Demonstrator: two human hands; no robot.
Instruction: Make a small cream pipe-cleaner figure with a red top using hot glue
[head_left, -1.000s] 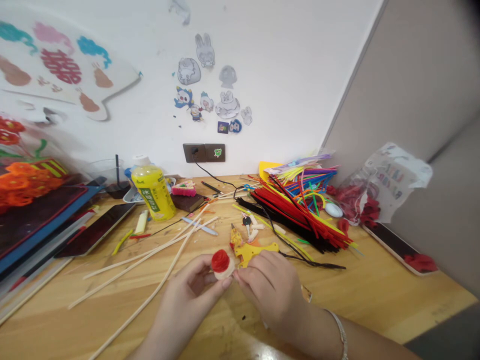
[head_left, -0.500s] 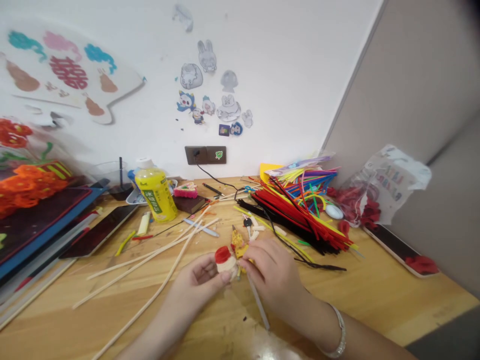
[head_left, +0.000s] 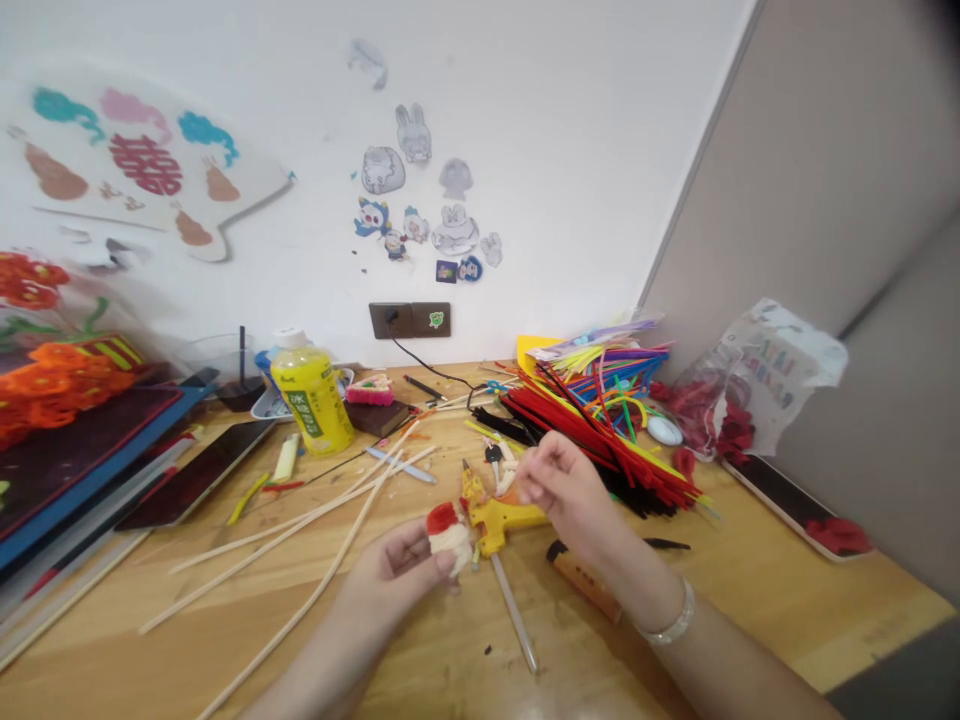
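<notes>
A small fuzzy piece [head_left: 448,538], red on top and cream below, is held between the thumb and fingers of my left hand [head_left: 409,562]. Just right of it a yellow glue gun [head_left: 495,518] lies on the table, with a pale glue stick [head_left: 514,612] sloping down toward me beside it. My right hand [head_left: 568,492] is raised over the gun's right end, fingers curled and pinched together. Whatever may be between those fingertips is too small to make out. An orange-brown handled tool [head_left: 583,582] lies partly hidden under my right forearm.
Long cream pipe cleaners [head_left: 319,578] spread across the left of the table. Behind my right hand lies a heap of red and black pipe cleaners [head_left: 592,430]. A yellow drink bottle [head_left: 311,395] stands at the back left, near a dark tablet [head_left: 199,475]. A phone [head_left: 787,505] lies at the right.
My right hand has risen and moved right, away from the fuzzy piece, uncovering the glue gun and the orange-brown tool. My left hand still holds the piece, slightly lower and left.
</notes>
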